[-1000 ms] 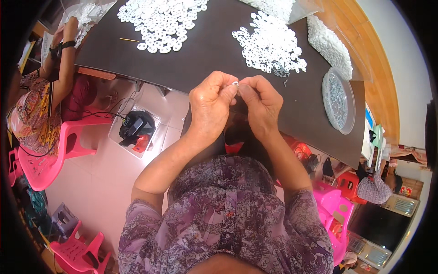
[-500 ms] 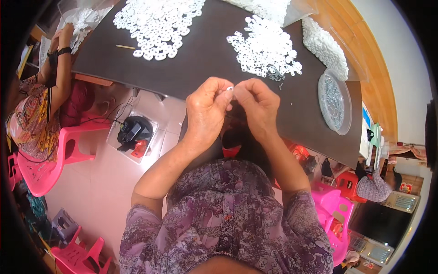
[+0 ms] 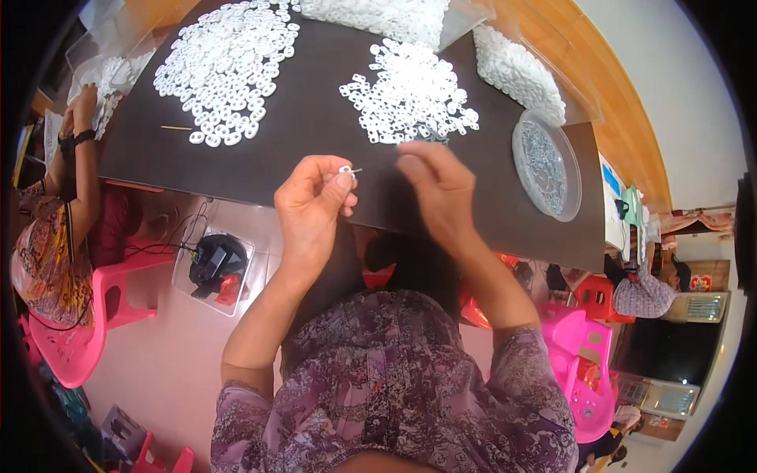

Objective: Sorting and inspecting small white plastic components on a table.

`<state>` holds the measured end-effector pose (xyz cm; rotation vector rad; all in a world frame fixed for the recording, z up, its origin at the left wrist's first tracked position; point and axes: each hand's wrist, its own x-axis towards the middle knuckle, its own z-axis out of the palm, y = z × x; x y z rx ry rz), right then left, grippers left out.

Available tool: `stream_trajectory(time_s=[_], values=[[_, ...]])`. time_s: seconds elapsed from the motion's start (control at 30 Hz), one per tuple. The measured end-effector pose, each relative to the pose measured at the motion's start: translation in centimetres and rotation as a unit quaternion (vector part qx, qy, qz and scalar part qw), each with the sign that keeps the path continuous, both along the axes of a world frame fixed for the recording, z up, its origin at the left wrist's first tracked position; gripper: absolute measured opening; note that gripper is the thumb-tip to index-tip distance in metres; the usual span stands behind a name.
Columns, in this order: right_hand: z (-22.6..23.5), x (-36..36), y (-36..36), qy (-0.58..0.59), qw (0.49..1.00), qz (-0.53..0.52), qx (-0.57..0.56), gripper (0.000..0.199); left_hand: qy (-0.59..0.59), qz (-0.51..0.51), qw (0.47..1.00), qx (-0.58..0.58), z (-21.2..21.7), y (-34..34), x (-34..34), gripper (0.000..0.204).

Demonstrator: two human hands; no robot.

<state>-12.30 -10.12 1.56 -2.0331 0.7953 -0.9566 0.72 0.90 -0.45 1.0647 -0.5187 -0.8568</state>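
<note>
My left hand [image 3: 310,205] pinches a small white plastic piece [image 3: 345,171] between thumb and fingertips, above the table's near edge. A thin grey metal screw or pin [image 3: 357,171] sticks out of the piece toward the right. Slightly blurred, my right hand [image 3: 441,189] is apart from it, thumb and fingers stretched toward the table with nothing visible between them. Just beyond its fingertips lie several small grey screws [image 3: 436,141], partly hidden by the hand, at the near edge of a pile of white plastic pieces [image 3: 418,91].
On the dark table [image 3: 315,102] are a larger heap of white two-holed pieces [image 3: 229,71], a thin stick [image 3: 176,128] and a round clear tub [image 3: 574,189] of grey screws. Clear bins of white pieces [image 3: 520,71] stand behind. A co-worker [image 3: 67,236] sits at the left.
My hands have come apart: the left moved left with the white piece, and the right let go and reached toward the small screws. The view has shifted, so the table appears lower and further left.
</note>
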Motion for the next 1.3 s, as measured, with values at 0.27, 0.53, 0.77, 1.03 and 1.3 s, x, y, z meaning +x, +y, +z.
stream_trajectory(time_s=[0.27, 0.53, 0.77, 1.03, 1.3], values=[[0.8, -1.8, -8.7, 0.097, 0.963, -0.072, -0.241, 0.014, 0.018, -0.002, 1.000, -0.021, 0.8, -1.4, 0.0, 0.009], [0.1, 1.6, -12.8, 0.186, 0.912, -0.010, -0.365, 0.016, 0.035, -0.007, 0.999, -0.028, 0.0, -1.6, 0.1, 0.011], [0.2, 2.5, -13.4, 0.218, 0.877, 0.022, -0.428, 0.010, 0.042, -0.011, 0.998, -0.038, -0.3, -1.7, 0.1, 0.011], [-0.4, 2.5, -14.2, 0.229, 0.852, 0.034, -0.470, 0.010, 0.039, -0.010, 0.998, -0.044, -0.1, -1.7, 0.1, 0.011], [0.1, 3.3, -14.2, 0.254, 0.858, 0.035, -0.444, 0.015, 0.029, -0.006, 0.999, -0.032, -0.1, -1.4, 0.0, 0.010]])
